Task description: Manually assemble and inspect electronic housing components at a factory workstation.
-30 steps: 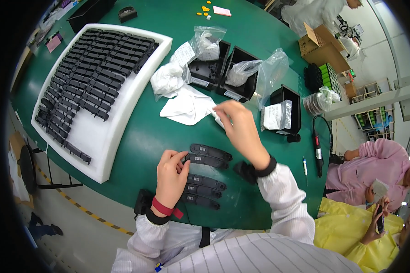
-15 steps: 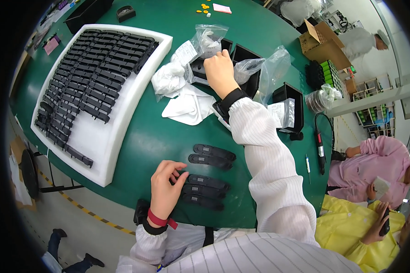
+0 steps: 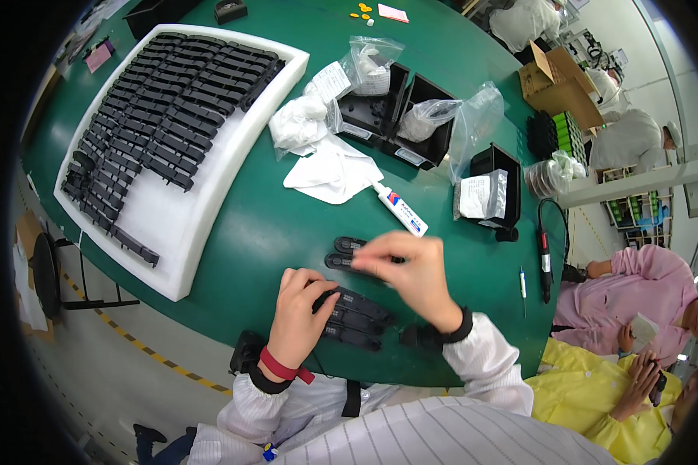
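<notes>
Two groups of slim black plastic strips with rounded ends lie in front of me. My left hand is at the left end of the nearer strips, its fingers curled and its thumb and forefinger close together. Whatever they might hold does not show. My right hand hovers over the farther pair of strips and partly covers them. Its thumb and fingertips are pinched; anything between them is too small to make out. A white tube lies just beyond it, beside a white cloth.
A white foam tray with rows of black strips fills the left. Behind stand black bins with small dark parts and plastic bags. Right are another black bin, a corded screwdriver and a thin white pen-like tool. Two people are nearby.
My right hand has come back from the black bins to above the strips, now pinched. The white tube is uncovered. My left hand has shifted slightly right at the nearer strips.
</notes>
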A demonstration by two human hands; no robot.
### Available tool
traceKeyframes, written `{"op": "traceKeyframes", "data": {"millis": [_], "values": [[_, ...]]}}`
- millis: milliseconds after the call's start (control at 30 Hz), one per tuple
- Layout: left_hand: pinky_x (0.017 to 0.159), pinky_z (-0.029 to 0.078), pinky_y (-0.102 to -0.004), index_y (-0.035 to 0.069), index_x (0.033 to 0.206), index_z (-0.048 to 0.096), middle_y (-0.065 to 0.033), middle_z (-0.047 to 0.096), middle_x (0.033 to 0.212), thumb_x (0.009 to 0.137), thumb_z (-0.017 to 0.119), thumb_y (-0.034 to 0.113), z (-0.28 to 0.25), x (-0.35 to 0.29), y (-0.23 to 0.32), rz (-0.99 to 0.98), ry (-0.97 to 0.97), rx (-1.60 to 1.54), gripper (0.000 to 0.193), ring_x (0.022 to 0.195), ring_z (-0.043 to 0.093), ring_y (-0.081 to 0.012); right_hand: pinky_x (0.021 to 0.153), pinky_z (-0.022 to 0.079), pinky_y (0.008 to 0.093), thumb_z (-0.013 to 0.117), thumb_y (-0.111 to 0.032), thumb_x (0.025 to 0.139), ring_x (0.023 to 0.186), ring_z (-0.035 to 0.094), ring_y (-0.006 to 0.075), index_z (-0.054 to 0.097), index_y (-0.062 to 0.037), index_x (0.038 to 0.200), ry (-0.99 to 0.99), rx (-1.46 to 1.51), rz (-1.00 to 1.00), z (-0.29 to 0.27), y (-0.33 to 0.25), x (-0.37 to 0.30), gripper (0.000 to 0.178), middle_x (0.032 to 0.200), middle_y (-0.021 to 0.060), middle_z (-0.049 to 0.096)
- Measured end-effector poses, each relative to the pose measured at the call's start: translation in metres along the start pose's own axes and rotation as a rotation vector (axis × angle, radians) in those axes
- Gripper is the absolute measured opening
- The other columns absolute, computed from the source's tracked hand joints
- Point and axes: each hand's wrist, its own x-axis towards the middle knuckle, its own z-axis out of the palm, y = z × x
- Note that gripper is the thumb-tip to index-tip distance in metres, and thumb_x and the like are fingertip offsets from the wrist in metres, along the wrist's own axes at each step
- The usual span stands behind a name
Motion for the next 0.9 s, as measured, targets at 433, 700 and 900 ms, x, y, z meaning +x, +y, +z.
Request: {"op": "traceKeyframes", "data": {"millis": [433, 700, 900], "values": [[0.076, 0.057, -0.0266, 0.000, 0.111, 0.073, -0.0115, 0.070, 0.100, 0.084, 0.070, -0.008, 0.001, -0.007, 0.017, -0.263, -0.035, -0.376, 0.028, 0.085, 0.071, -0.0157, 0.078, 0.037, 0.0354, 0.082, -0.011, 0.072, 0.090, 0.057, 0.0197, 0.075, -0.0107, 0.085, 0.231, -0.339, -0.196, 0.043, 0.019, -0.067, 0.015, 0.094, -0.0001, 0.063], [0.084, 0.058, -0.0256, -0.003, 0.115, 0.071, -0.0089, 0.067, 0.108, 0.086, 0.067, -0.012, 0.004, -0.006, 0.019, -0.349, -0.044, -0.584, 0.030, 0.095, 0.070, -0.0143, 0.081, 0.033, 0.0348, 0.084, -0.011, 0.069, 0.090, 0.057, 0.0185, 0.075, -0.0138, 0.084, 0.339, -0.414, -0.158, 0.047, 0.020, -0.069, 0.018, 0.092, -0.0023, 0.062], [0.080, 0.058, -0.0259, -0.002, 0.110, 0.072, -0.0106, 0.070, 0.104, 0.083, 0.068, -0.014, 0.004, -0.008, 0.019, -0.350, 0.002, -0.606, 0.030, 0.091, 0.072, -0.0163, 0.080, 0.034, 0.0347, 0.086, -0.009, 0.066, 0.090, 0.058, 0.0200, 0.071, -0.0113, 0.085, 0.381, -0.342, -0.097, 0.048, 0.017, -0.064, 0.024, 0.092, -0.0005, 0.063]]}}
